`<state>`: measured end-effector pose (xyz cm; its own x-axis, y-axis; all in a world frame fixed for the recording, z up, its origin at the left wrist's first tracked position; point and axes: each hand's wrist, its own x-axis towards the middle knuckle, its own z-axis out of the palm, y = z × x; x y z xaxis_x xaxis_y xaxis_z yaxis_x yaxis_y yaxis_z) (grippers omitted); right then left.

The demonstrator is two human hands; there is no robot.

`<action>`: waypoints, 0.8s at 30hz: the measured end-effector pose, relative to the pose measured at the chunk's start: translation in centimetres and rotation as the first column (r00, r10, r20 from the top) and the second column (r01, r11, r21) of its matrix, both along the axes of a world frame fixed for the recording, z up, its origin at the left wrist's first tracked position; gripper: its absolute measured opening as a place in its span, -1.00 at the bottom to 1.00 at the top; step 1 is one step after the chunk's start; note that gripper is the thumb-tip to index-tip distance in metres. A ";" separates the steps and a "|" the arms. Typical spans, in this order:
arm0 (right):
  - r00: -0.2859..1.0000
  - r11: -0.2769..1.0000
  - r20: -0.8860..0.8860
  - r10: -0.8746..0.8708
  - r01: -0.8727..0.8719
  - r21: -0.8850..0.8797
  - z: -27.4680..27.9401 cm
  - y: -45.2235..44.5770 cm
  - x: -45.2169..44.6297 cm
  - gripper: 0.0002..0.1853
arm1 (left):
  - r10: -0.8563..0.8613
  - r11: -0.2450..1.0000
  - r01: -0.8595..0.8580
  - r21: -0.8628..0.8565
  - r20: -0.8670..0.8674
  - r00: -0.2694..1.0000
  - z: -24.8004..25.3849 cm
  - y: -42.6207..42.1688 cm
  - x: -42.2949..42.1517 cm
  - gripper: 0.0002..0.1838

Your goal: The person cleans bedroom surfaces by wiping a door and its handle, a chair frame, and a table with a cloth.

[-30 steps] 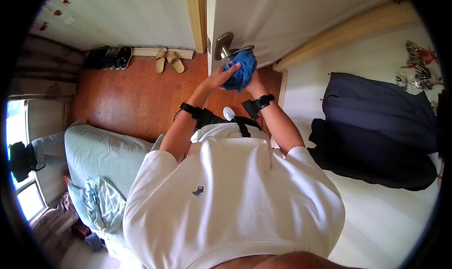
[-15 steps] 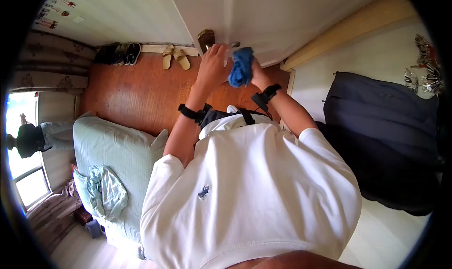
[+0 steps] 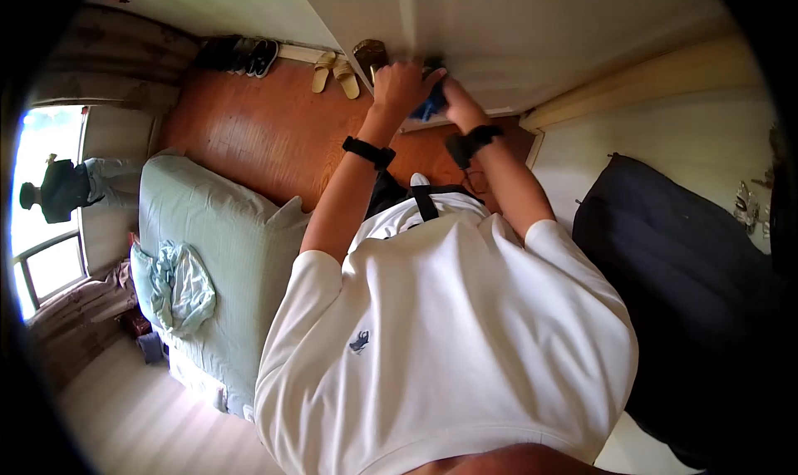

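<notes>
one shirt logo (image 3: pixel 359 342), blue cloth (image 3: pixel 430 107) in right hand (image 3: pixel 461 103)

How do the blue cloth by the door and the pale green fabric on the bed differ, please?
The blue cloth is dark, while the pale green fabric is light and shiny. The blue cloth is at the right hand, largely hidden; the pale green fabric lies untouched in loose folds on the bed. Both are soft material.
</notes>
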<state>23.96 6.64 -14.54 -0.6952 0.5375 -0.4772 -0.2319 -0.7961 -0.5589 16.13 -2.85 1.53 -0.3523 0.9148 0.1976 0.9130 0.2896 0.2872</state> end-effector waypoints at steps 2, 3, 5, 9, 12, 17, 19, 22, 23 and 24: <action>0.999 0.999 0.039 0.033 -0.033 -0.013 0.6 -0.4 -0.2 -0.62 | 0.000 0.999 0.000 -0.039 0.002 1.000 0.1 0.1 0.2 -0.38; 0.996 1.000 0.087 0.022 -0.022 0.002 1.2 0.4 -0.1 -0.60 | 0.022 0.999 -0.022 -0.050 0.009 1.000 0.5 0.3 0.2 -0.38; 0.989 1.000 0.147 -0.002 0.000 0.014 0.5 2.1 1.5 -0.59 | 0.031 0.998 -0.029 -0.063 0.028 0.999 0.4 0.7 0.1 -0.38; 0.994 0.888 -0.097 -0.043 0.082 0.453 -3.9 8.4 8.0 -0.57 | -0.025 0.995 0.033 -0.094 0.082 0.996 0.0 0.8 -1.0 -0.52; 0.997 0.857 -0.016 -0.074 0.072 0.511 -1.2 11.9 11.7 -0.56 | -0.099 0.993 0.104 -0.050 0.089 0.991 -0.6 1.2 -2.2 -0.64; 0.885 0.934 0.299 -0.358 0.341 0.111 3.1 18.3 16.3 -0.54 | -0.117 0.989 0.124 -0.080 0.080 0.990 -0.3 2.9 -3.6 -0.74; 0.780 0.883 0.434 -0.452 0.459 0.095 0.1 23.5 19.8 -0.54 | -0.093 0.994 0.097 -0.048 0.080 0.992 -0.9 3.7 -4.4 -0.77; 0.697 0.750 0.281 -0.660 0.633 0.192 1.9 24.6 22.7 -0.68 | -0.048 0.994 0.044 -0.096 -0.038 0.998 -0.9 5.3 -4.8 -0.79; 0.689 0.745 0.287 -0.665 0.638 0.195 2.2 24.4 23.2 -0.68 | -0.059 0.995 0.054 -0.080 -0.066 0.996 -0.8 5.6 -5.1 -0.79; 0.684 0.733 0.267 -0.678 0.653 0.190 2.7 24.1 23.8 -0.68 | -0.069 0.995 0.064 -0.082 -0.057 0.996 -0.7 6.1 -5.6 -0.79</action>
